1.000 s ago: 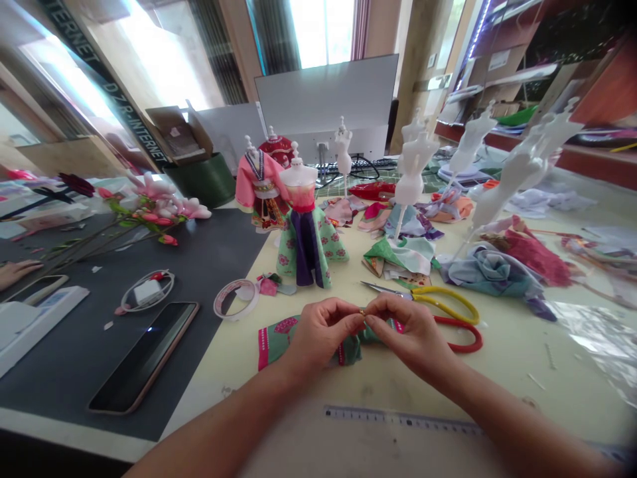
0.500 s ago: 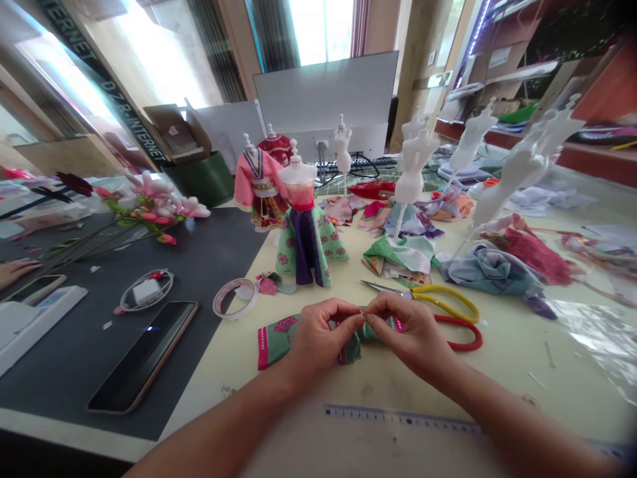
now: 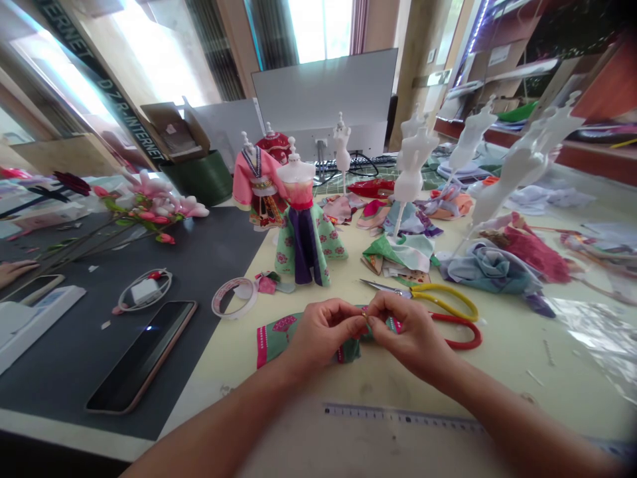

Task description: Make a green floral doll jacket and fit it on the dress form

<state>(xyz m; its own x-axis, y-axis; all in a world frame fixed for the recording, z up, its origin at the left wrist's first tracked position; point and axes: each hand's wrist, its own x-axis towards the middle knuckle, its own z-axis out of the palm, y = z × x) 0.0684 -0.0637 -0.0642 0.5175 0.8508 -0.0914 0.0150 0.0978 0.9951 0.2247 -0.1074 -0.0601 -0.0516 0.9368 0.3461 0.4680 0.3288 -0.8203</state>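
A small green doll garment [image 3: 279,332] with pink trim and a pink pattern lies on the table under my hands. My left hand [image 3: 326,332] is closed, thumb and forefinger pinching a bit of it. Right beside those fingertips, my right hand [image 3: 408,328] pinches the same spot. A tiny gold-coloured detail shows between the fingertips, too small to make out. Much of the garment is hidden by my hands. Close to my right hand lie scissors [image 3: 450,300] with one yellow and one red handle, their blades pointing left.
Dressed doll mannequins [image 3: 302,232] and bare white mannequins [image 3: 412,169] stand behind. Fabric pieces [image 3: 497,265] are heaped to the right. A tape roll [image 3: 217,307], a phone [image 3: 142,358] and a charger [image 3: 145,291] lie left; a ruler [image 3: 403,418] lies in front. Another person's hand [image 3: 14,271] shows far left.
Both my hands stay together at the garment, with only a slight shift of the pinching fingers. Nothing else on the table has visibly moved.
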